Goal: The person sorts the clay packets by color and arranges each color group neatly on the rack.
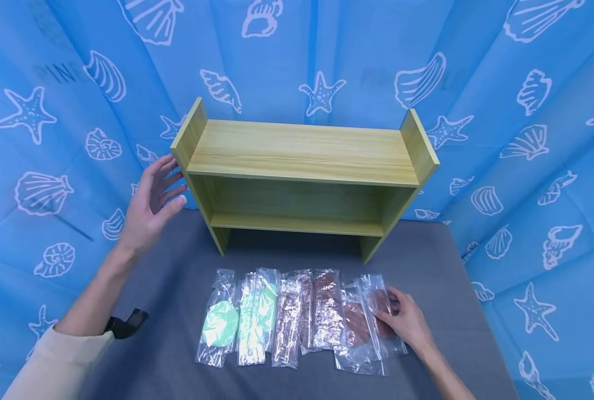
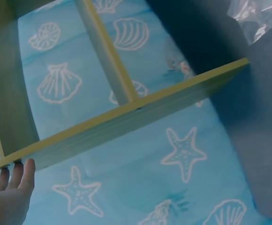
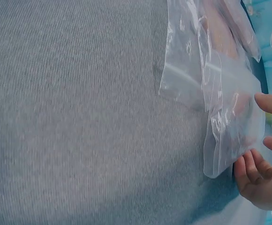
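A small two-tier wooden shelf (image 1: 302,153) with light wood grain stands at the back of the grey table. My left hand (image 1: 152,205) is at the shelf's left side panel, with fingertips against its outer face in the left wrist view. Clear plastic bags lie in a row in front of the shelf. With my right hand (image 1: 409,319) I hold the edge of the rightmost clear bag (image 3: 237,108), thumb on one side and fingers at the other. A dark brown round piece (image 1: 383,311) is inside that bag.
Next to it lies another bag with a brown round piece (image 1: 356,325). Bags of brown strips (image 1: 327,305) fill the middle. Pale green pieces (image 1: 220,324) are bagged at the left. A blue shell-print curtain (image 1: 322,50) hangs behind. The grey tabletop (image 1: 167,355) surrounds the bags.
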Available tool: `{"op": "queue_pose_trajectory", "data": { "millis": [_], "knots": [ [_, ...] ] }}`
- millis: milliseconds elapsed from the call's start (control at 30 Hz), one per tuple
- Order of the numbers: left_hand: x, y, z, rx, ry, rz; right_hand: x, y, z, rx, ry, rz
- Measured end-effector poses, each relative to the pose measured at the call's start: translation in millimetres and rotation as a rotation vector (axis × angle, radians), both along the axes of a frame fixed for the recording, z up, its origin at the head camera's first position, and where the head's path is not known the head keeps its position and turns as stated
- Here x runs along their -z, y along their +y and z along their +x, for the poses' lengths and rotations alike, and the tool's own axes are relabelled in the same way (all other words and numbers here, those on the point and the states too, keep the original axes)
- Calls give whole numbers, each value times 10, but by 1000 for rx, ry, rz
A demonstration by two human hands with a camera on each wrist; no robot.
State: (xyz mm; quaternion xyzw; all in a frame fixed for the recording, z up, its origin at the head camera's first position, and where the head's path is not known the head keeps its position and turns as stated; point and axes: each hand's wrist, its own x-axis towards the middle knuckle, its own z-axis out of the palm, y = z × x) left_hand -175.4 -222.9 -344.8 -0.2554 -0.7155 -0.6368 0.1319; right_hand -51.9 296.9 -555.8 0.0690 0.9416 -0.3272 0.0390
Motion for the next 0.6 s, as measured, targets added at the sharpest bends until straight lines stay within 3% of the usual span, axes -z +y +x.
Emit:
{"op": "queue_pose_trajectory", "data": {
  "millis": [267, 600],
  "knots": [
    [-171, 22, -89, 3, 0, 42, 26, -45, -8, 18, 19, 31],
    [-275, 37, -189, -42, 4, -39, 61, -79, 1, 46, 13, 36]
  ]
}}
